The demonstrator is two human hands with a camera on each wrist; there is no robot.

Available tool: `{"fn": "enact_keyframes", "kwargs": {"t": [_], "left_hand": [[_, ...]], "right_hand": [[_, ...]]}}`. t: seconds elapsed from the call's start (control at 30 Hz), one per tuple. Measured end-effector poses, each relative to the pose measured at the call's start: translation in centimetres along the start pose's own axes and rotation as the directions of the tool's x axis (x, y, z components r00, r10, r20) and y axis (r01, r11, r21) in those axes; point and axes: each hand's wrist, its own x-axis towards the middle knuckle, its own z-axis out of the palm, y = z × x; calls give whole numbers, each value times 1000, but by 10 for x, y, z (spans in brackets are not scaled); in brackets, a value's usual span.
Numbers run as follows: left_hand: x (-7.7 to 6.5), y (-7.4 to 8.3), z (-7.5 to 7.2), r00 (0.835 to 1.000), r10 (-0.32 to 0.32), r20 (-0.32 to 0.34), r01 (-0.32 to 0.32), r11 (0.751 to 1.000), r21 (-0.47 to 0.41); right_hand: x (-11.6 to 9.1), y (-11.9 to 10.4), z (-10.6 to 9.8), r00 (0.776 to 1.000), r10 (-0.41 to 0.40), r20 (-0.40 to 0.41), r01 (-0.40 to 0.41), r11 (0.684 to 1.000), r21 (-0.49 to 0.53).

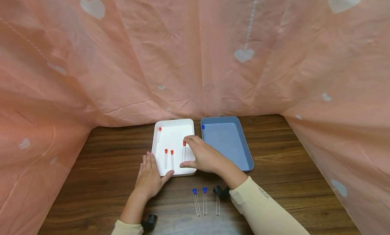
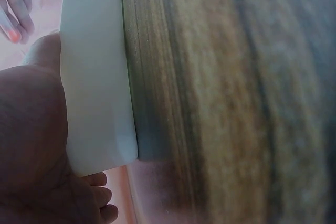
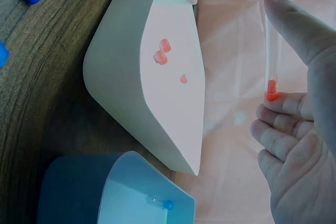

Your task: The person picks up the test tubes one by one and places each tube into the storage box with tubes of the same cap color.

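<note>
1. The pink curtain (image 1: 182, 59) stands behind the wooden table (image 1: 283, 180) and at both its sides, from 9 through 12 to 3 o'clock, where 12 points away from the person.
2. On the table, the blue tray (image 1: 225, 143) lies just beside the white tray (image 1: 176, 130), at its 3 o'clock.
3. The right hand (image 1: 204, 156) reaches over the white tray and grips the held tube (image 1: 184, 153) by its two ends: thumb at the clear end, finger at the red cap.
4. The left hand (image 1: 150, 179) touches the white tray at its 7 o'clock corner, with straight fingers along the outside and the thumb at the near rim.
5. The held tube is over the white tray, toward 4 o'clock from its middle. It lies at 9 o'clock from the right hand, the nearer one, and at 2 from the left. Its long axis runs almost 12 to 6, cap at 12; how high it is, I cannot tell.
6. Inside the white tray, two red-capped tubes (image 1: 166, 159) lie at 8 o'clock from the held tube.
</note>
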Motion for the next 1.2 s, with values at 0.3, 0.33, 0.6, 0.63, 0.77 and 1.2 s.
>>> {"fn": "enact_keyframes", "kwargs": {"t": [0.3,0.33,0.6,0.63,0.77,1.2], "left_hand": [[-1,1,-2,1000,-4,-4,3,1000,-4],[0,1,-2,1000,-3,-4,3,1000,-5],[-2,2,-2,1000,3,-20,-3,1000,2],[-3,2,-2,1000,-1,-15,1,1000,5],[-4,2,-3,1000,-1,-16,0,1000,-9],[-3,2,-2,1000,0,-15,0,1000,-14]], "right_hand": [[9,3,4,1000,12,18,-12,1000,12],[10,3,5,1000,16,22,-16,1000,12],[19,8,11,997,40,67,-41,999,15],[20,8,11,996,44,73,-46,999,18],[23,8,12,994,60,86,-63,997,34],[32,15,22,990,67,126,-70,997,22]]}}
